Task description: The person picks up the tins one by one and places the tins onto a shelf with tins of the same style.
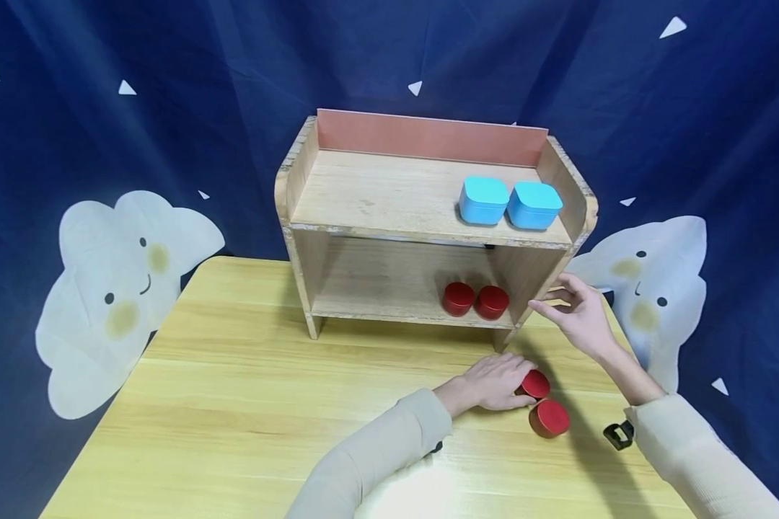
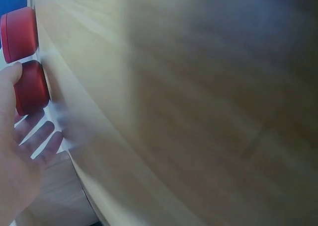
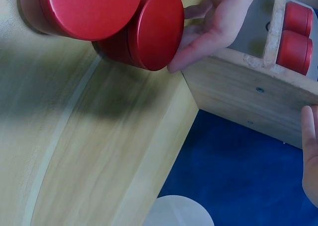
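Observation:
My left hand reaches over the table and holds the farther of two round red tins, thumb on one side and fingers on the other. Right beside that tin stands the second red tin; both also show in the right wrist view. My right hand is at the right side panel of a small wooden shelf, fingers extended and loosely bent, fingertips right at the wood. No object shows in it.
Two more red tins stand side by side at the right of the lower shelf board. On the upper board, two light blue square boxes sit at the right. A dark blue curtain with white cloud shapes hangs behind the wooden table.

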A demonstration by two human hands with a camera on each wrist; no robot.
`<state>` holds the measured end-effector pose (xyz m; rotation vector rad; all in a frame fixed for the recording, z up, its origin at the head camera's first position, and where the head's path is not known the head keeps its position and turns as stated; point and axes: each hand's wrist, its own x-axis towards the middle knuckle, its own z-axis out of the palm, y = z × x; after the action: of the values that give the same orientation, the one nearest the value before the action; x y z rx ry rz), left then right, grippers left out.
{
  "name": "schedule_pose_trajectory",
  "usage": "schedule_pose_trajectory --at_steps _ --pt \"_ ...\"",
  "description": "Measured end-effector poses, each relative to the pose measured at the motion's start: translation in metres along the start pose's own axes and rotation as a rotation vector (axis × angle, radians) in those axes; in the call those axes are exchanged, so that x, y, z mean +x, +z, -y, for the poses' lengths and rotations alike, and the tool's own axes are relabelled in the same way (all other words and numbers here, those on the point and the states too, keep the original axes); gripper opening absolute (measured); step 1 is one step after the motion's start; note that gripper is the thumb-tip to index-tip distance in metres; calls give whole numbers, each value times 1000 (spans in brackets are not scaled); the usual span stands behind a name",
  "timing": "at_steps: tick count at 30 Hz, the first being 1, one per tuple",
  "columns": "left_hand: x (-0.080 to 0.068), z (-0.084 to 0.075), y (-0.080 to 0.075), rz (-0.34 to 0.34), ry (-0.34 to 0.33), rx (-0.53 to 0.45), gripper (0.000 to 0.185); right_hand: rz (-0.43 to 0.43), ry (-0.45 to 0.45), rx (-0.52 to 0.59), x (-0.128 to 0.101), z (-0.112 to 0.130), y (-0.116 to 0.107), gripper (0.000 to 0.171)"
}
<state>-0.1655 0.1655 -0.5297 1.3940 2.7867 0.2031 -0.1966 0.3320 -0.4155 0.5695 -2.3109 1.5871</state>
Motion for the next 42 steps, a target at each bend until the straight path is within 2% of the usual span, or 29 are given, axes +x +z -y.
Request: schedule_pose_trajectory --at_steps 15,26,42 --pt "-8 13 -3 11 -15 -46 58 -1 6 -45 0 1 0 43" --pt "-22 21 -5 -7 1 -30 57 -2 7 -1 0 1 1 42" --pt "-45 35 -13 -14 3 -81 58 -12 20 33 1 2 1 42"
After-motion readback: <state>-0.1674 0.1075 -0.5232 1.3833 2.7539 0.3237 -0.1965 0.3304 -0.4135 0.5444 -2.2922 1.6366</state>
